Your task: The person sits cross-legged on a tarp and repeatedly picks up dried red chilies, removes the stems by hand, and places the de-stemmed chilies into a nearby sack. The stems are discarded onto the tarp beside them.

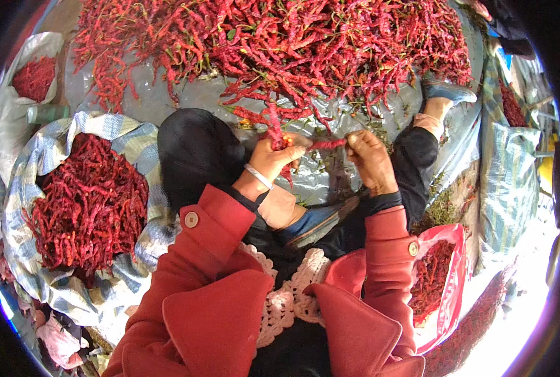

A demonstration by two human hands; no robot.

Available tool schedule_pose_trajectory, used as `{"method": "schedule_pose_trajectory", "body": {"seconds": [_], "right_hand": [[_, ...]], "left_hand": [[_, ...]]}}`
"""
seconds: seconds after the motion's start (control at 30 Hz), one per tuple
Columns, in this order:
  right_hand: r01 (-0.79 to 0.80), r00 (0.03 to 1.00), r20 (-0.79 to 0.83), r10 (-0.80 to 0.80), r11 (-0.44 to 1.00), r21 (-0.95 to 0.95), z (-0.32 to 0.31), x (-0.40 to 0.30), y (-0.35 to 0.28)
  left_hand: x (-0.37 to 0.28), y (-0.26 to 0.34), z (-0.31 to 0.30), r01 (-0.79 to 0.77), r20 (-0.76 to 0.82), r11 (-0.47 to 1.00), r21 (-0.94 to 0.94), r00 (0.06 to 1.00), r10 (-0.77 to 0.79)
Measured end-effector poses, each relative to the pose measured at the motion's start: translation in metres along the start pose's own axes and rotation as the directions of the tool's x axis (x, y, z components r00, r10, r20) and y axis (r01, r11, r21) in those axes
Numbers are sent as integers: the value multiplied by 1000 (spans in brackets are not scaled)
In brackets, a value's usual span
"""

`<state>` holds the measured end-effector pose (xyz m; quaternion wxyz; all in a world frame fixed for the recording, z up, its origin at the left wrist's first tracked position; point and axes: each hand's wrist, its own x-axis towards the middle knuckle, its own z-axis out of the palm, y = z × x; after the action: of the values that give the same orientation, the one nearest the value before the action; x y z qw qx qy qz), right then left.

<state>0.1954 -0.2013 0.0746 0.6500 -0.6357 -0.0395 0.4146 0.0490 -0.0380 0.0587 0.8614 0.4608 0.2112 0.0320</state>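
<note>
My left hand, with a silver bangle at its wrist, is closed around a few wrinkled red chili peppers that stick out above and below the fist. Between both hands stretches one more dried red chili. My right hand pinches the right end of that chili between thumb and fingertips. Beyond the hands, a large heap of red chilies, many with pale green stems, lies on a grey plastic sheet. A few loose chilies reach from the heap towards my left hand.
On the left stands a blue-and-white checked woven sack full of red chilies. A pale sack with chilies is behind it. At lower right is a red plastic bag of chilies. A striped sack stands on the right.
</note>
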Motion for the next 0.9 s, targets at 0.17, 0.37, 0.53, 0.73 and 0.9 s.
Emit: {"method": "schedule_pose_trajectory", "body": {"seconds": [0.17,0.37,0.53,0.73,0.9], "right_hand": [[93,995,38,-90,991,-99,50,-9,37],[47,727,-118,-677,221,-974,20,10,58],[84,976,72,-206,50,-995,23,-6,25],[322,769,316,-556,-89,-942,64,65,32],[231,951,22,-308,661,-714,49,27,21]], "left_hand": [[-1,-8,1,137,11,949,285,989,-146],[-6,-9,-8,283,84,949,142,952,-296],[-5,-6,-10,198,68,935,-293,980,-187],[2,-12,-12,254,-188,929,-269,932,-309],[10,-20,-8,63,-350,975,-212,927,-136]]}}
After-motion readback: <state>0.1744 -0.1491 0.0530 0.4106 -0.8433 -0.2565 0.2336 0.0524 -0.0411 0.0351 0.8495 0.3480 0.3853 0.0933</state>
